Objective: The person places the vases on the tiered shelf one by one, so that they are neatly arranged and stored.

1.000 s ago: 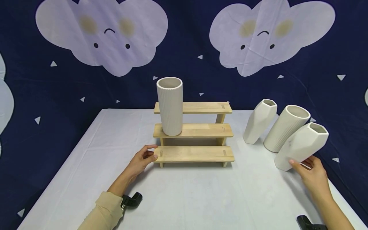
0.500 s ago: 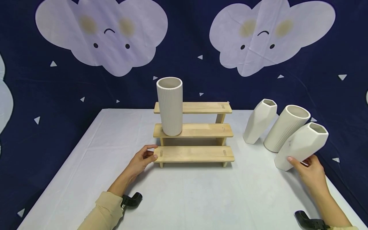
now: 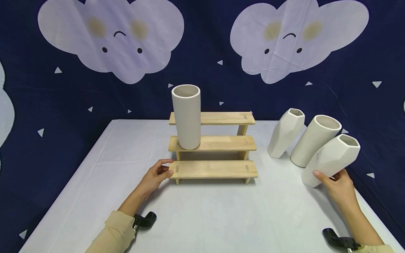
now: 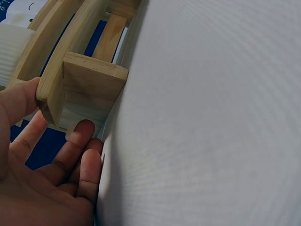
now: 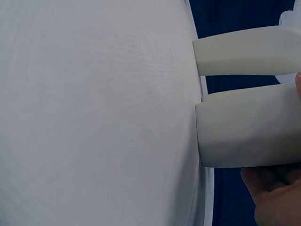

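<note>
One vase (image 3: 187,121) is on the rack (image 3: 221,143); three others (image 3: 311,144) remain at three o'clock. Right hand (image 3: 340,188) grips the nearest vase (image 3: 332,157); left hand (image 3: 155,176) pinches the rack.

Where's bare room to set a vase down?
Bare: the bottom shelf, right of the left hand; the middle shelf, right of the shelved vase; the tabletop before the shelves, and between them and the far faceted vase. Crowded: the tabletop's right, where that vase, the round vase and the near faceted vase stand close, the right hand gripping the last.
</note>
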Motion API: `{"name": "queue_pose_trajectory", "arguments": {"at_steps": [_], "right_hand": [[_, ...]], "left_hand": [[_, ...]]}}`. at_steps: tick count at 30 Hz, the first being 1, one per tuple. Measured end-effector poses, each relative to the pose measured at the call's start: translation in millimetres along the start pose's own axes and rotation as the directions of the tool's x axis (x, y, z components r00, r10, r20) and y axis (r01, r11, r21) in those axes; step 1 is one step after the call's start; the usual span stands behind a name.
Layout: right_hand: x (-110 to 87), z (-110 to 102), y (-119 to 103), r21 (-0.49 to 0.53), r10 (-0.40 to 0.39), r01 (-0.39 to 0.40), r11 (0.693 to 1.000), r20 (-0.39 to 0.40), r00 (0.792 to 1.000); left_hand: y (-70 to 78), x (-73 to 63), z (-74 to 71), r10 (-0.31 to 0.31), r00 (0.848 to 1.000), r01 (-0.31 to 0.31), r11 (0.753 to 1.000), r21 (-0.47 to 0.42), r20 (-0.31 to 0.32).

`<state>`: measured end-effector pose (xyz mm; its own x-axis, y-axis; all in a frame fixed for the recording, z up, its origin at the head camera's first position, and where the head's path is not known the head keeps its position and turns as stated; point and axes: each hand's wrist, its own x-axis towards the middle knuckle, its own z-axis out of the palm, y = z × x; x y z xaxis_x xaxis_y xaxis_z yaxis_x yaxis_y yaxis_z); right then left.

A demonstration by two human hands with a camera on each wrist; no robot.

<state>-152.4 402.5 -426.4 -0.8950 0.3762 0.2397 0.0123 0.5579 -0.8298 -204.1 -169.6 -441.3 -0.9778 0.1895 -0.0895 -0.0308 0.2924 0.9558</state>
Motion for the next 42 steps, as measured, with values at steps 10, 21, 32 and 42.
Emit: {"name": "queue_pose_trajectory", "arguments": {"at_steps": [10,21,32,42], "right_hand": [[0.1,2,-2,-0.027,0.005,-0.005,1.0,-0.031,0.999],[-1.4,4,-2,-0.018,0.043,-0.044,0.999,-0.06,0.997],[-6.9,5,-10,-0.02,0.051,-0.053,0.998,-0.069,0.996],[-14.5,6,-24,-0.051,0.047,-0.048,0.998,-0.016,0.999]], "left_hand": [[0.4,-0.1,-0.2,0.01,1.0,-0.01,1.0,0.01,0.001],[-2.8,1.9,-0.6,0.012,1.0,-0.012,1.0,0.011,0.004],[-2.0,1.2,-0.4,0.022,1.0,-0.022,1.0,-0.002,-0.003],[-0.9,0.4,-0.4,0.027,1.0,-0.027,1.0,-0.001,0.004]]}}
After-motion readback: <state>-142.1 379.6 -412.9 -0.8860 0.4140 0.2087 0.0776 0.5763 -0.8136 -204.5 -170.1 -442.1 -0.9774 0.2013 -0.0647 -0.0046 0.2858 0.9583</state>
